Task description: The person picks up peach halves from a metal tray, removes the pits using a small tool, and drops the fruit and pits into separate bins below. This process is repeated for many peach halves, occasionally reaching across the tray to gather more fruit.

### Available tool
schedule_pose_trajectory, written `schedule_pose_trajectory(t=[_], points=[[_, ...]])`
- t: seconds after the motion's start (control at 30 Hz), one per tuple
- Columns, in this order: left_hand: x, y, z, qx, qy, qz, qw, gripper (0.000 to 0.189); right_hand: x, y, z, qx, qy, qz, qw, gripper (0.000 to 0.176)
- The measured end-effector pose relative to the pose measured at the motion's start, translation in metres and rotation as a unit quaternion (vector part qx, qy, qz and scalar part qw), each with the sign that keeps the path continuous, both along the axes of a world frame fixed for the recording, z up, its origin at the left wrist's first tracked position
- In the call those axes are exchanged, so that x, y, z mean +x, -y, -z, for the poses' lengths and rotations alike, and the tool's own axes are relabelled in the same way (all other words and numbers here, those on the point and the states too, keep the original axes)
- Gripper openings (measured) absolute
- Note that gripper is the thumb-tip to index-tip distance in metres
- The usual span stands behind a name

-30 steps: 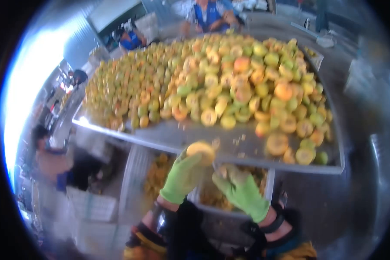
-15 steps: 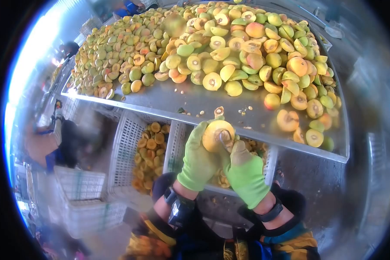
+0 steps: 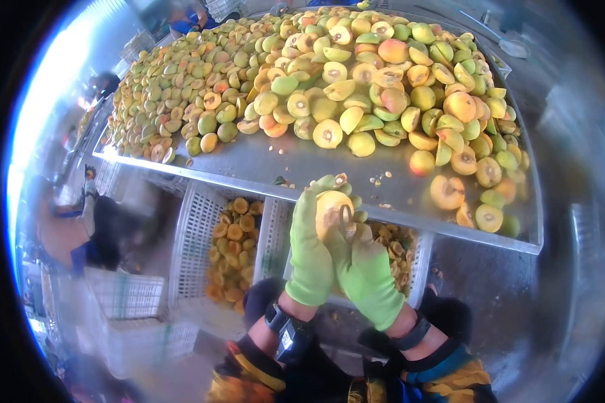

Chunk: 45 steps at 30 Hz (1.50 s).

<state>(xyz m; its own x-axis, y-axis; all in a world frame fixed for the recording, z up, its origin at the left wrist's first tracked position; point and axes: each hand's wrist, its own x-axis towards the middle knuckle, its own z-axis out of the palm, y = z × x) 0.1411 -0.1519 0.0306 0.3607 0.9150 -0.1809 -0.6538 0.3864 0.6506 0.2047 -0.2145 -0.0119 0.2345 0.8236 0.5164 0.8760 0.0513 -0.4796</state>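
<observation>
Wrapped in a green glove, my left hand (image 3: 309, 252) grips a yellow peach half (image 3: 329, 207), its cut face turned partly toward my other hand. My right hand (image 3: 369, 269), also gloved in green, is closed on a small pitting tool with a curved metal loop (image 3: 346, 216). That loop rests right at the cut face of the peach. The tool's handle is hidden inside the right glove. Both hands are close together at the front edge of a metal table (image 3: 249, 160), over the crates below.
A big heap of peach halves (image 3: 356, 101) covers the back of the table. Below its edge are a white crate (image 3: 190, 232) holding peach halves and another crate (image 3: 420, 265) behind my hands. Stacked white crates (image 3: 124, 292) stand at left, near another person (image 3: 67, 225).
Both hands have shifted a little lower, with the peach half turned and tilted in the left hand. The right hand has rotated, and the tool's loop stands more upright against the fruit.
</observation>
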Motion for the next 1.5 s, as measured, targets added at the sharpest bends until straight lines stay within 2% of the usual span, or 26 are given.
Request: schedule_pose_trajectory(t=[0.07, 0.2, 0.23, 0.27, 0.3, 0.37, 0.47, 0.5, 0.57, 0.67, 0.7, 0.73, 0.8, 0.93, 1.03, 1.1, 1.13, 1.17, 1.2, 1.23, 1.27, 1.3, 1.33, 1.4, 1.43, 1.5], points=[[0.001, -0.004, 0.005, 0.021, -0.058, -0.013, 0.998, 0.046, 0.004, 0.002, -0.008, -0.156, 0.053, -0.051, 0.985, 0.034], [-0.007, -0.008, 0.003, 0.019, -0.08, -0.004, 0.997, 0.045, 0.015, 0.002, -0.018, -0.054, 0.277, -0.065, 0.957, 0.033], [-0.01, -0.009, 0.0, 0.02, -0.08, 0.025, 0.996, 0.043, 0.017, 0.003, -0.021, -0.117, -0.053, -0.129, 0.983, 0.035], [-0.012, -0.009, -0.001, 0.019, -0.08, 0.053, 0.995, 0.041, 0.019, 0.005, -0.025, -0.167, -0.377, -0.178, 0.893, 0.039], [-0.012, -0.009, -0.001, 0.016, -0.082, 0.053, 0.995, 0.041, 0.023, 0.005, -0.042, -0.17, -0.379, -0.178, 0.892, 0.039], [-0.009, -0.007, -0.002, 0.0, -0.065, 0.057, 0.996, 0.041, 0.033, 0.003, -0.079, -0.35, -0.633, -0.12, 0.681, 0.049], [0.004, 0.003, 0.007, 0.12, -0.14, -0.065, 0.981, 0.043, 0.046, 0.007, -0.076, -0.357, -0.674, -0.186, 0.619, 0.049], [0.004, 0.004, 0.006, 0.121, -0.14, -0.061, 0.981, 0.043, 0.046, 0.008, -0.077, -0.355, -0.675, -0.184, 0.619, 0.049], [-0.002, 0.005, 0.003, 0.101, -0.162, 0.046, 0.981, 0.043, 0.042, 0.009, -0.078, -0.377, -0.554, -0.141, 0.729, 0.045], [-0.018, -0.005, 0.002, -0.025, -0.067, 0.173, 0.982, 0.042, 0.047, 0.015, -0.072, -0.382, -0.566, -0.145, 0.716, 0.051], [-0.025, -0.004, 0.002, 0.17, -0.159, 0.188, 0.954, 0.043, 0.052, 0.014, -0.07, -0.39, -0.565, -0.178, 0.705, 0.046], [-0.028, -0.008, 0.001, 0.169, -0.157, 0.185, 0.955, 0.043, 0.059, 0.014, -0.071, -0.393, -0.563, -0.179, 0.705, 0.046], [-0.029, -0.021, -0.006, 0.042, -0.134, 0.333, 0.932, 0.034, 0.07, 0.013, -0.08, -0.507, -0.534, -0.203, 0.645, 0.041], [-0.031, -0.02, -0.009, 0.048, -0.157, 0.379, 0.911, 0.031, 0.083, 0.033, -0.062, -0.488, -0.577, -0.244, 0.608, 0.037], [-0.036, -0.019, 0.001, 0.233, -0.233, 0.235, 0.915, 0.028, 0.089, 0.038, -0.047, -0.418, -0.638, -0.235, 0.603, 0.033], [-0.045, -0.013, 0.003, 0.319, -0.321, -0.041, 0.891, 0.026, 0.091, 0.034, -0.04, -0.506, -0.535, -0.16, 0.657, 0.032], [-0.058, -0.009, -0.005, 0.249, -0.336, -0.077, 0.905, 0.025, 0.092, 0.03, -0.015, -0.474, -0.274, -0.241, 0.801, 0.034], [-0.079, -0.006, -0.014, 0.179, -0.348, -0.113, 0.913, 0.025, 0.092, 0.04, 0.031, -0.409, -0.089, -0.21, 0.884, 0.035], [-0.106, -0.006, -0.011, 0.304, -0.445, -0.157, 0.827, 0.026, 0.09, 0.054, 0.065, -0.326, 0.099, -0.167, 0.925, 0.037], [-0.12, 0.003, -0.035, 0.159, -0.472, -0.154, 0.853, 0.027, 0.086, 0.062, 0.067, -0.296, 0.051, -0.177, 0.937, 0.038], [-0.159, -0.012, -0.013, 0.285, -0.62, -0.163, 0.713, 0.033, 0.086, 0.065, 0.064, -0.265, 0.002, -0.188, 0.946, 0.039], [-0.177, -0.018, -0.011, 0.259, -0.744, -0.145, 0.598, 0.047, 0.081, 0.066, 0.048, -0.281, 0.051, -0.146, 0.947, 0.035], [-0.184, -0.03, -0.005, 0.262, -0.744, -0.146, 0.597, 0.047, 0.082, 0.067, 0.051, -0.278, 0.05, -0.144, 0.948, 0.035], [-0.184, -0.063, 0.004, 0.422, -0.802, -0.238, 0.349, 0.066, 0.084, 0.065, 0.061, -0.457, 0.111, -0.055, 0.881, 0.035], [-0.161, -0.079, -0.005, 0.468, -0.756, -0.219, 0.402, 0.076, 0.087, 0.066, 0.067, -0.428, 0.115, -0.075, 0.894, 0.031], [-0.097, -0.123, -0.001, 0.501, -0.621, -0.118, 0.591, 0.083, 0.089, 0.071, 0.056, -0.39, 0.061, -0.114, 0.911, 0.026]])
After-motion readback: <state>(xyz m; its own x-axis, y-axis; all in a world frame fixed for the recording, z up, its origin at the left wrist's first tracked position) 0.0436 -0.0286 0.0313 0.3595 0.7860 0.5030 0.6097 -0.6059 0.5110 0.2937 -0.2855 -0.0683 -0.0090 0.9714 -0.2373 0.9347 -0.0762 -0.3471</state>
